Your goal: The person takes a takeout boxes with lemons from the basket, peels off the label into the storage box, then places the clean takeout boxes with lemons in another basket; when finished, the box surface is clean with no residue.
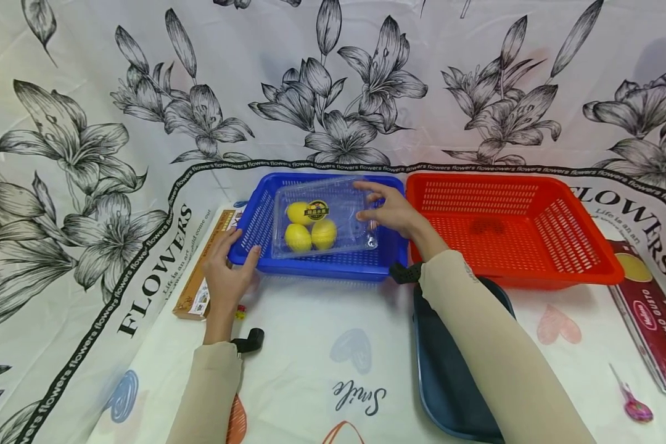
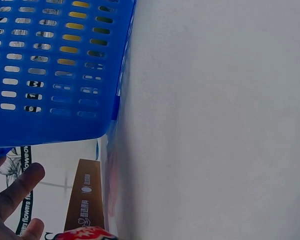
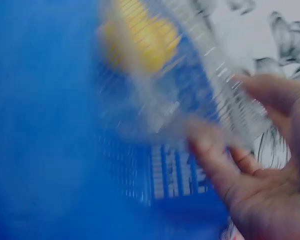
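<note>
A clear plastic clamshell box (image 1: 346, 213) with three yellow lemons (image 1: 298, 237) at its left end sits tilted within the blue basket (image 1: 333, 271). My right hand (image 1: 391, 209) pinches the box's right end between thumb and fingers. Blurred in the right wrist view, the same hand (image 3: 270, 175) is at the end of the clear box (image 3: 235, 105). At the basket's left front corner is my left hand (image 1: 227, 271), thumb and fingers spread by the rim. In the left wrist view its fingers (image 2: 22, 185) show just beyond the basket wall (image 2: 45, 125); contact is unclear.
A red basket (image 1: 510, 277) stands right of the blue one. Partly under my right forearm lies a dark tray (image 1: 449, 382). There is a brown box (image 1: 191, 296) at left, a dark red package (image 1: 655, 327) and a pink-handled pointed tool (image 1: 635, 407) at right.
</note>
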`<state>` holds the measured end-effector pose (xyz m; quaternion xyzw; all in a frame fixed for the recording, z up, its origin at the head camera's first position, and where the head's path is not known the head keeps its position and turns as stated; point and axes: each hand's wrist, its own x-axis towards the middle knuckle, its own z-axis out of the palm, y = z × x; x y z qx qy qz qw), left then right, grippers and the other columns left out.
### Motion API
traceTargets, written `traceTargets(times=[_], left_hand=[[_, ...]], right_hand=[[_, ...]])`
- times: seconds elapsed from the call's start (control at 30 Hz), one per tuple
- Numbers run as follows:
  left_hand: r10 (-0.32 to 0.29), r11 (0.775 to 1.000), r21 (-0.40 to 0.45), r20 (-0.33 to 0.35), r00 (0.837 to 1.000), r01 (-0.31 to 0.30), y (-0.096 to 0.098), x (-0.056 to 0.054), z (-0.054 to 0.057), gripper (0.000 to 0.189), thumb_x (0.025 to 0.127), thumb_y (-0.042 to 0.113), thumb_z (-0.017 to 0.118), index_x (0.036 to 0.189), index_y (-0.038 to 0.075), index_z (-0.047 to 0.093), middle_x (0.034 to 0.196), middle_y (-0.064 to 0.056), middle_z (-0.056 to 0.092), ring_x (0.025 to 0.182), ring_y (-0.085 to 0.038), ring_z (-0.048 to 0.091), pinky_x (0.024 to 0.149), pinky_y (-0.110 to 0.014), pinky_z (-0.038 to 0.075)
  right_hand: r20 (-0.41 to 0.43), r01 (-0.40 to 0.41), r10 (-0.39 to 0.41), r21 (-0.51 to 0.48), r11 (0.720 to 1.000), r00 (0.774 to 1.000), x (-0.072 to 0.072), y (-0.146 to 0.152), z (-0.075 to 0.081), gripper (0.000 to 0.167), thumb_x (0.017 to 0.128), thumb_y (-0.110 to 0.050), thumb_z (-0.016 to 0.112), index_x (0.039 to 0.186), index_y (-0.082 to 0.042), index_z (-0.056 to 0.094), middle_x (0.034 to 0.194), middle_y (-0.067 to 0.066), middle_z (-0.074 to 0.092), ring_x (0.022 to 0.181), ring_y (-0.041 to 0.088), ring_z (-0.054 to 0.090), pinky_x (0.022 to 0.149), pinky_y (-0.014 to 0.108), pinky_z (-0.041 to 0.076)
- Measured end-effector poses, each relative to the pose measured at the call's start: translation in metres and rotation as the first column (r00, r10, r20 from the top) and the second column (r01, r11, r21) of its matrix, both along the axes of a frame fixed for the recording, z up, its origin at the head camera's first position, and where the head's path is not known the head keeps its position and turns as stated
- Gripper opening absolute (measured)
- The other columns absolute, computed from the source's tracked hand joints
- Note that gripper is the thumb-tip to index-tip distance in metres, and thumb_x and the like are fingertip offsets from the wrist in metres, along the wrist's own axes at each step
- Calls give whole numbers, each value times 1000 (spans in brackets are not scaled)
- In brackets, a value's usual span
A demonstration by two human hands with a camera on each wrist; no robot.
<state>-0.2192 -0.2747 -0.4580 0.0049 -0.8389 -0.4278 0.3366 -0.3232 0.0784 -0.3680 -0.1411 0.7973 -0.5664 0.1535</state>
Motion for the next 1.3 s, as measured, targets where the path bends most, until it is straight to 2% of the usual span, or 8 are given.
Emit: traceTargets(times=[0.17,0.37,0.57,0.63,0.87,1.0,1.13,1.3], left_hand=[[-4,1000,11,14,1000,4,0,0,1,53,87,30,79,135,12,67,147,-9,59,143,-27,49,118,-50,40],[-1,1000,9,10,1000,1,0,1,2,54,86,30,79,135,11,67,146,-12,60,141,-29,51,117,-52,42],[6,1000,9,23,1000,-7,1,2,2,54,87,32,79,135,12,67,148,-7,59,141,-28,51,116,-52,43],[6,1000,14,25,1000,-6,1,2,3,54,87,32,79,135,12,66,148,-7,58,142,-28,50,116,-52,43],[3,1000,12,22,1000,-4,2,3,2,54,87,32,78,136,12,66,148,-9,58,141,-29,51,115,-53,43],[9,1000,14,25,1000,-9,1,3,2,53,88,32,78,136,12,66,148,-11,58,141,-29,50,115,-54,42],[12,1000,13,28,1000,-12,1,3,1,53,88,32,78,136,12,66,148,-11,58,141,-30,50,115,-55,43],[7,1000,15,32,999,-8,1,2,1,53,88,32,78,136,12,66,148,-10,58,141,-30,51,115,-54,43]], right_hand=[[-36,14,-14,4,1000,999,5,6,2,72,90,-6,76,153,-27,48,144,20,44,86,23,62,78,39,62],[-56,52,-51,10,999,997,14,14,8,72,89,-7,77,152,-30,49,139,18,45,103,29,59,83,43,62],[-83,106,-105,6,994,991,25,23,15,72,89,-9,77,151,-33,50,144,16,46,115,36,60,92,45,59],[-97,111,-111,-3,994,989,30,26,17,72,90,-10,77,152,-34,49,147,16,45,113,35,60,91,43,58],[-135,114,-125,-87,990,983,48,35,24,72,90,-6,75,151,-33,49,141,15,47,89,26,66,73,32,61],[-150,110,-124,-100,989,981,60,40,29,70,92,-8,74,153,-32,48,145,12,46,82,23,66,74,30,61],[-153,103,-119,-111,988,981,74,46,34,70,93,-9,73,153,-34,46,154,3,45,81,22,68,77,31,62],[-157,104,-122,-118,988,980,91,54,37,69,93,-7,72,153,-33,47,153,1,46,82,20,70,74,33,63]])
